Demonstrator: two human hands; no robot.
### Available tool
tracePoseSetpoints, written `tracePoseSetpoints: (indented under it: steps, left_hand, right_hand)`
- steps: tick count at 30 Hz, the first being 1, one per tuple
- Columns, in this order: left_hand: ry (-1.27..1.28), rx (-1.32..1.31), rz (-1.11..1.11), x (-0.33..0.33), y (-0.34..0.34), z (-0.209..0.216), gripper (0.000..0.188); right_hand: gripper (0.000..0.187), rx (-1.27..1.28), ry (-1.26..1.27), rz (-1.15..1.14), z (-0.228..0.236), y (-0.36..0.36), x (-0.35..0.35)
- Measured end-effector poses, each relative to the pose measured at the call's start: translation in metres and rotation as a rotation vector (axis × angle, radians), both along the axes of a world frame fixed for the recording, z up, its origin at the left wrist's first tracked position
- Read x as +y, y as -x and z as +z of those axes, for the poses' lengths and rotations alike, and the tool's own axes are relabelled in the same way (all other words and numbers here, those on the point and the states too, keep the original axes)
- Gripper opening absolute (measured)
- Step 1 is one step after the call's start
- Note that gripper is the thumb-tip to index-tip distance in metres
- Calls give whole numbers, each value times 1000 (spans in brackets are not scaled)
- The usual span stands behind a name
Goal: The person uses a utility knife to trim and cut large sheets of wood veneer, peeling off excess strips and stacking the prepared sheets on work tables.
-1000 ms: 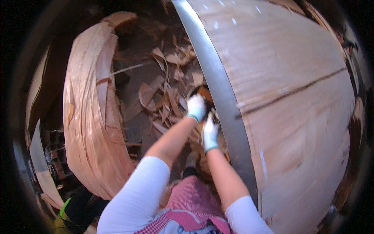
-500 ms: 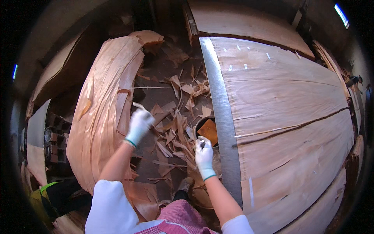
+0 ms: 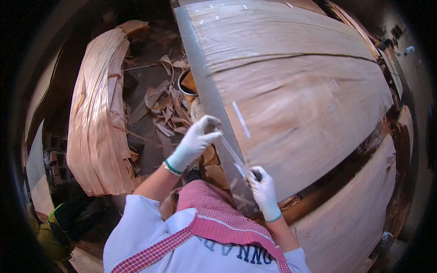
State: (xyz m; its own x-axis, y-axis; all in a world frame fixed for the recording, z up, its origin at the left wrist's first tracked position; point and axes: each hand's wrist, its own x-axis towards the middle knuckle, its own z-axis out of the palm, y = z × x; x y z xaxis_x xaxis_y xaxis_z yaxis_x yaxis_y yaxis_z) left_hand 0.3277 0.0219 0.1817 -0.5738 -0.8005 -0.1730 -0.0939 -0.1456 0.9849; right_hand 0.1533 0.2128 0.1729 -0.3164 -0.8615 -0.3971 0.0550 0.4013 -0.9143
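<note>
My left hand (image 3: 193, 143), in a white glove, pinches the upper end of a white tape strip (image 3: 231, 151) over the metal edge of the workbench. Its lower end runs to my right hand (image 3: 265, 191), also gloved. The right fingers are closed round a small dark object (image 3: 256, 173), mostly hidden, so its kind is unclear. Both hands are at the near left edge of a wide wood veneer sheet (image 3: 291, 100). Another white strip (image 3: 241, 119) is stuck to that sheet, and a long dark split crosses it farther up.
A tall pile of veneer (image 3: 95, 118) stands to the left. Torn veneer scraps (image 3: 170, 107) litter the floor between, beside a round bucket (image 3: 180, 84) with something orange-brown inside. The metal strip (image 3: 205, 82) borders the bench. Another veneer sheet (image 3: 346, 200) lies at the lower right.
My left hand has come right from beside the veneer pile to the bench edge, and tape now spans both hands. The view has shifted. The thin pale stick by the split no longer shows.
</note>
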Motion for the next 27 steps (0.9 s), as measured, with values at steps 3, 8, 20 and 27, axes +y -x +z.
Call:
tracePoseSetpoints:
  steps: [3, 8, 20, 27]
  left_hand:
    - [-78, -66, -27, 64, 33, -42, 34]
    - [279, -370, 115, 80, 78, -77, 36]
    - [968, -742, 241, 46, 145, -126, 45]
    - [1003, -753, -151, 132, 135, -121, 60]
  right_hand:
    - [16, 156, -160, -14, -8, 39, 96]
    - [19, 482, -209, 54, -41, 71, 138]
    - [11, -68, -283, -261, -98, 82, 85]
    - [18, 762, -197, 248, -92, 123, 61]
